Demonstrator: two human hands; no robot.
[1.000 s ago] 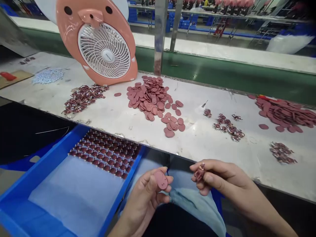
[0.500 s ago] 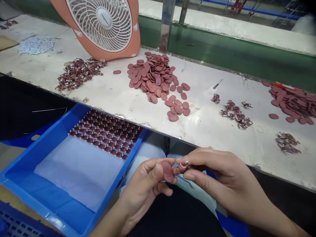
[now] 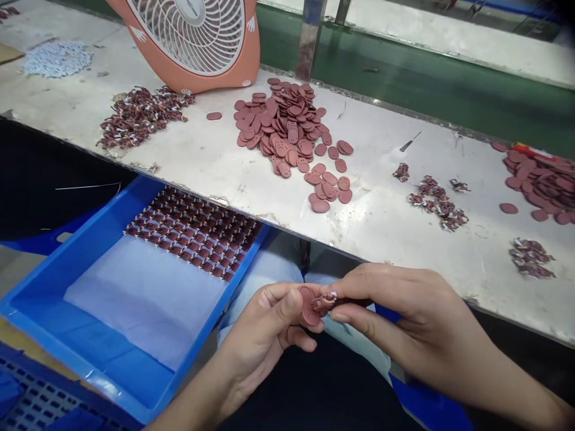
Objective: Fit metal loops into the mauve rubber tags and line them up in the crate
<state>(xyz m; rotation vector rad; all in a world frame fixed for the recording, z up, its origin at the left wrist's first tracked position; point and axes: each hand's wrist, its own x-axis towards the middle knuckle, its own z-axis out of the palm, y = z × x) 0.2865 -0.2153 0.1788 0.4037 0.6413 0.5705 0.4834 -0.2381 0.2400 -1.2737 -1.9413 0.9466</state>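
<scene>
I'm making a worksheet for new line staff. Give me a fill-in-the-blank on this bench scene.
1. The left hand pinches a reddish oval ____ by its edge.
2. Finished pieces lie in rows in the ____ tray.
3. Behind the pile of oval discs stands a pink ____.
4. The right hand presses a small part against the ____ hand's piece.

Missing words: disc; blue; fan; left

A pink fan stands on the bench; right of the fan a steel post, left of it white bits, behind it a green belt
</scene>
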